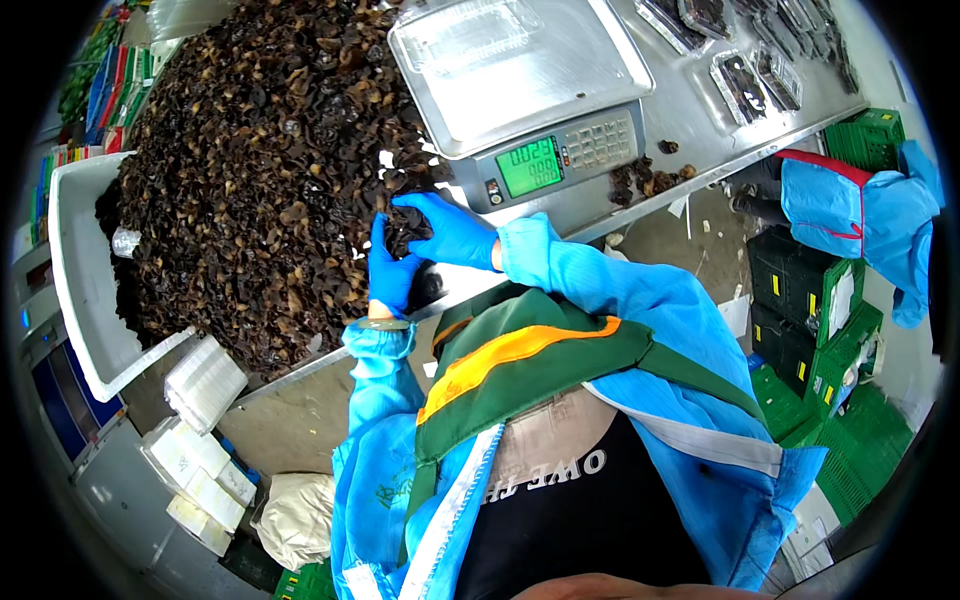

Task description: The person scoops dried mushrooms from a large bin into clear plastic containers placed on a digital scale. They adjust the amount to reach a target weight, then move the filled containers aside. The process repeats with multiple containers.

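Note:
A large heap of dark wood ear fungus (255,150) covers the left part of the metal table. At its right edge, my left hand (390,262) and my right hand (450,229), both in blue gloves, face each other with curved fingers around a small clump of the dark fungus (405,225). Beside my right hand stands a digital scale (525,169) with a lit green display. On its metal pan (525,90) rests a clear plastic tray (472,34). White scraps lie on the heap close to my fingers.
Filled clear packs (739,86) lie at the table's upper right. Fungus pieces (649,184) sit near the table edge. A white foam box (82,277) is left of the heap, above stacked clear trays (204,382). Green crates (817,360) and a person in a blue coat (855,202) are at right.

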Demonstrator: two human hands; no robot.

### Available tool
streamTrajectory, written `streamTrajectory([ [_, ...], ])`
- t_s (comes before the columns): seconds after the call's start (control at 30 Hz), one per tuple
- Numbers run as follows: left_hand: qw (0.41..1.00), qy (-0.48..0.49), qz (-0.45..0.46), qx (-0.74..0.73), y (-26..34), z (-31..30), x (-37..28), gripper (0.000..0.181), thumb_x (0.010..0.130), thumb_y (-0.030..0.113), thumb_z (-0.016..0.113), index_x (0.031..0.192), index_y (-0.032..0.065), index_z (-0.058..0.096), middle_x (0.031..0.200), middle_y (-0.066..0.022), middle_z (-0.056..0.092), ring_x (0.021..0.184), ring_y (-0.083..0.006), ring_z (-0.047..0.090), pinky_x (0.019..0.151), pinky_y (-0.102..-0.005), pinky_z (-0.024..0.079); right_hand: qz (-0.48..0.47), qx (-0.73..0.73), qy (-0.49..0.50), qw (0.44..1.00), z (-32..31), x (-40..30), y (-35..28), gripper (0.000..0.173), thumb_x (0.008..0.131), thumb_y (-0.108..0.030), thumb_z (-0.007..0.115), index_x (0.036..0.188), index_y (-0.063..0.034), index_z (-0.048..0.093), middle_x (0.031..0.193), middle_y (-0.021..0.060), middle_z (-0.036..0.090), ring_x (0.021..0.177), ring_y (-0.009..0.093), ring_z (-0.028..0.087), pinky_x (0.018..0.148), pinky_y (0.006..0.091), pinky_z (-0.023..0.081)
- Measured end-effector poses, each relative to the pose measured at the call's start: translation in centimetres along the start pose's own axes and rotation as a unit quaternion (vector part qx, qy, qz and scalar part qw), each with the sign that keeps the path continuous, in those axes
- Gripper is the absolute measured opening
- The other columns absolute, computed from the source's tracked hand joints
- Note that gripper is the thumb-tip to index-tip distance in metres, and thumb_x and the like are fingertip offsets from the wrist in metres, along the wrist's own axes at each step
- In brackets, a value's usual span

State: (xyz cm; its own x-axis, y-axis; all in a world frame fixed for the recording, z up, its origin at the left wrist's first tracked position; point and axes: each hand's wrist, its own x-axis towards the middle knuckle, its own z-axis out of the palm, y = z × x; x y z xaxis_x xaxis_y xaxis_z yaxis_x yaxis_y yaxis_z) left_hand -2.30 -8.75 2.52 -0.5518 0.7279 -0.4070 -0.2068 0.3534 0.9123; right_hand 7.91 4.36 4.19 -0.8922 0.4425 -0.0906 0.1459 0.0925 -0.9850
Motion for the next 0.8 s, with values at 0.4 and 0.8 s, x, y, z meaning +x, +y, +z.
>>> streamTrajectory([
  [0.4, 0.921, -0.104, 0.358, 0.111, 20.6, 8.5, 19.1, 0.071, 0.069, 0.005, 0.073, 0.13, 0.0007, 0.037, 0.117, -0.0158, 0.057, 0.107, -0.0224, 0.056, 0.088, -0.0327, 0.049, -0.134, 0.063, 0.087, 0.985, -19.8, 14.0, -7.1, 0.063, 0.073, -0.006, 0.07, 0.129, -0.0095, 0.041, 0.112, 0.0108, 0.057, 0.102, 0.018, 0.056, 0.082, 0.0308, 0.051],
  [0.8, 0.897, -0.027, 0.23, 0.377, 13.7, 14.1, 12.3, 0.099, 0.065, 0.022, 0.078, 0.143, 0.0091, 0.018, 0.142, -0.0322, 0.019, 0.121, -0.0469, 0.038, 0.097, -0.0432, 0.041, -0.02, -0.274, 0.086, 0.958, -20.9, 5.0, -1.8, 0.071, 0.072, -0.024, 0.072, 0.134, -0.0085, 0.04, 0.123, 0.0265, 0.049, 0.11, 0.037, 0.053, 0.091, 0.0399, 0.045],
])
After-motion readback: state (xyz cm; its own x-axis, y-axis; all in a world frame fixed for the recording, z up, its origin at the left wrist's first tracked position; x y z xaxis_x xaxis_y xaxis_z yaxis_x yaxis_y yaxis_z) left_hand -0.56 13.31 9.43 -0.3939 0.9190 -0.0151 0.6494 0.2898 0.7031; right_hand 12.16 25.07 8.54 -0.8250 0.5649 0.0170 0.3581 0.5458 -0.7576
